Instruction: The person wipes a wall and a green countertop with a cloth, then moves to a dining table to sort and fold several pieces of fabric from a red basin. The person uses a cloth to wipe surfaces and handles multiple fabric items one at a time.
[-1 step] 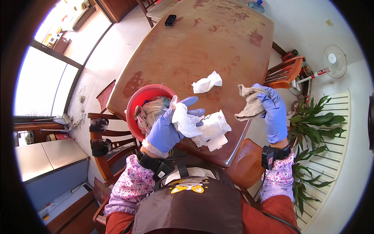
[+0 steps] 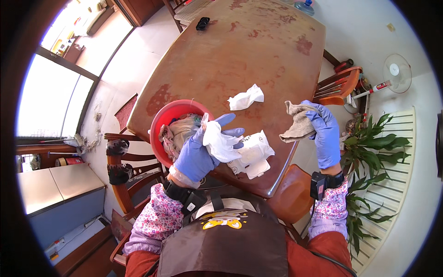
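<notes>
Both my hands wear blue-violet gloves. A crumpled white wet wipe (image 2: 220, 142) is in my left hand (image 2: 196, 154), with some fingers stretched out past it toward the right. Behind that hand stands a red basin (image 2: 157, 123), which holds bunched-up cloths (image 2: 183, 130) and is partly hidden by the glove. Past the table's right edge, my right hand (image 2: 324, 134) pinches a grey-brown rag (image 2: 297, 121) that sticks out to the left. On the table, beside my left fingers, lies a white wipes pack (image 2: 253, 156). Farther back rests a second crumpled wipe (image 2: 246, 97).
The brown table (image 2: 240, 51) has worn, reddish patches. A small black object (image 2: 202, 23) lies at its far left. Wooden chairs stand at left (image 2: 121, 184) and right (image 2: 339, 87). A leafy plant (image 2: 364, 152) and a white radiator (image 2: 392, 171) are at the right wall.
</notes>
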The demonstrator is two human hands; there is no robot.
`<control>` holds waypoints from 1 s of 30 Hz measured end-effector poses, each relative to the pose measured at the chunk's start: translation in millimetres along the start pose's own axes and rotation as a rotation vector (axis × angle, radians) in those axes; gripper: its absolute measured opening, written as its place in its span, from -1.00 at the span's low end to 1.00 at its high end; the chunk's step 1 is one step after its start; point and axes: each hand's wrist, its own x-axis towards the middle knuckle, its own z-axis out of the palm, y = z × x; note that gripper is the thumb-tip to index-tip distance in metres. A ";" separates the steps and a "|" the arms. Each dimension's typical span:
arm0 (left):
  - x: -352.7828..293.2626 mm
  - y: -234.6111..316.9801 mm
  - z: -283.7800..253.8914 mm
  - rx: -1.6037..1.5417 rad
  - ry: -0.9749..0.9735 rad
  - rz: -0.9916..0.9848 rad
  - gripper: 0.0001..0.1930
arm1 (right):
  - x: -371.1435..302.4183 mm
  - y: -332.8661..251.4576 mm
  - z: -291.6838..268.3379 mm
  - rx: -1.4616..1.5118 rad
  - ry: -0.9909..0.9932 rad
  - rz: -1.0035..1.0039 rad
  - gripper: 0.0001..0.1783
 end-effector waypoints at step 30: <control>107.6 3.7 -11.2 0.580 0.426 0.292 -0.65 | 43.2 150.4 25.6 -0.439 -0.131 0.100 -0.75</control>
